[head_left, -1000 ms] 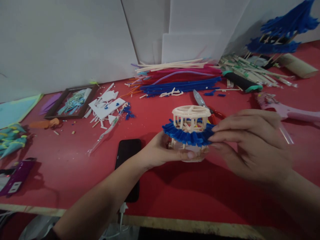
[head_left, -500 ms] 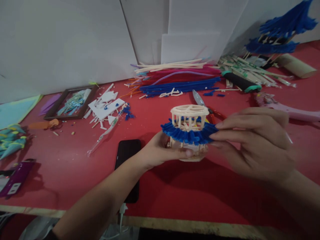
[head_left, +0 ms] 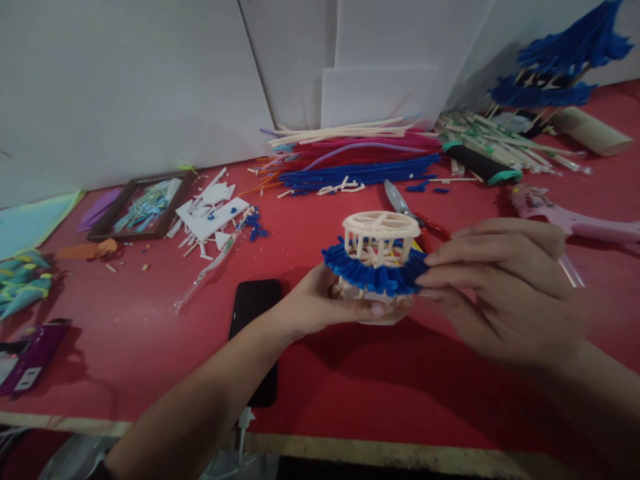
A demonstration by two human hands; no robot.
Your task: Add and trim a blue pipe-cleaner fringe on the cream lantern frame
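A small round model (head_left: 379, 257) of cream sticks, ringed by a blue pipe-cleaner fringe, is held just above the red table (head_left: 150, 333). My left hand (head_left: 320, 308) grips its base from below and the left, thumb across the front. My right hand (head_left: 500, 287) comes in from the right, its fingers pressed together and pinching the blue fringe at the model's right edge.
A black phone (head_left: 256, 333) lies under my left wrist. Behind the model lie scissors (head_left: 407, 208), a heap of coloured pipe cleaners (head_left: 360, 163), white scraps (head_left: 210, 210), a framed picture (head_left: 143, 205), a pink glue gun (head_left: 570, 213) and a larger blue-fringed model (head_left: 560, 67).
The model has tilted and shifted very slightly in my hands. My right fingers stay at the blue fringe, nudged a little to the left.
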